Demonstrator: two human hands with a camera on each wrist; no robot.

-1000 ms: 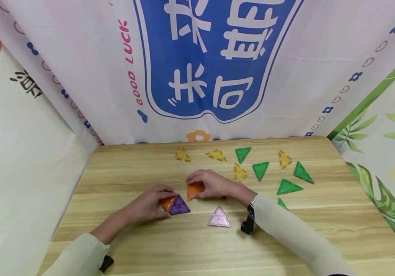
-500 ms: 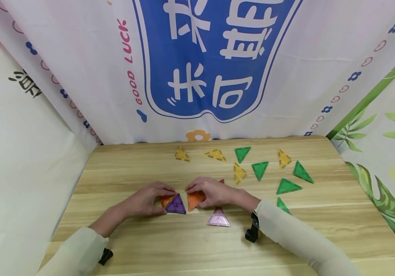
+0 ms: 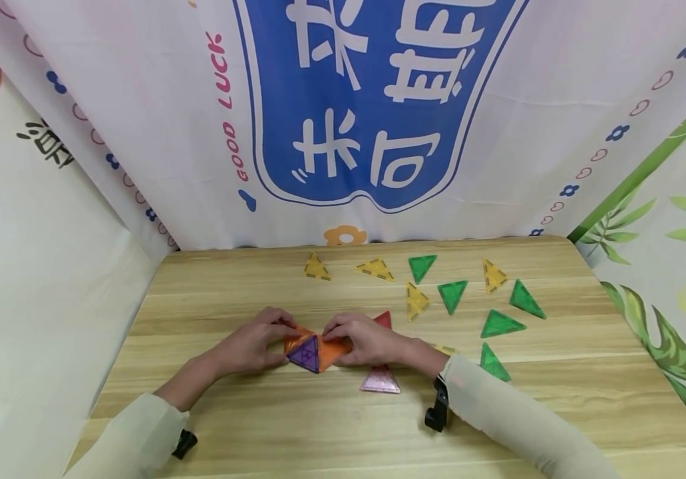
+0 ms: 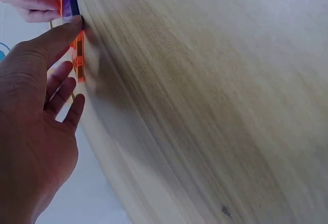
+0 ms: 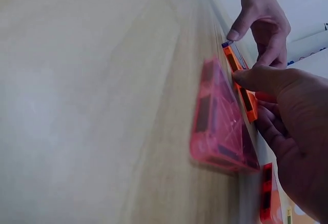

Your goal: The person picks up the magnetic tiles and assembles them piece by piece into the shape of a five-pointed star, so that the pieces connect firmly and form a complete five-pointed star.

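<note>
Two hands met over a cluster of triangle tiles on a pale wooden worktop (image 3: 211,426).

The worktop filled the lower half of the frame, its light grain running left to right, closed in by printed cloth: a white backdrop (image 3: 139,100) with a blue panel of large white characters at top centre, pink "GOOD LUCK" lettering to its left, and green leaves at the right edge. At lower centre, the left hand (image 3: 253,347) pinched an orange tile (image 3: 295,338) joined to a purple tile (image 3: 308,356), while the right hand (image 3: 366,340) gripped a second orange tile (image 3: 333,348) touching them. A pink tile (image 3: 380,380) lay just below; yellow tiles (image 3: 375,269) and green tiles (image 3: 452,295) lay scattered at centre right.
</note>
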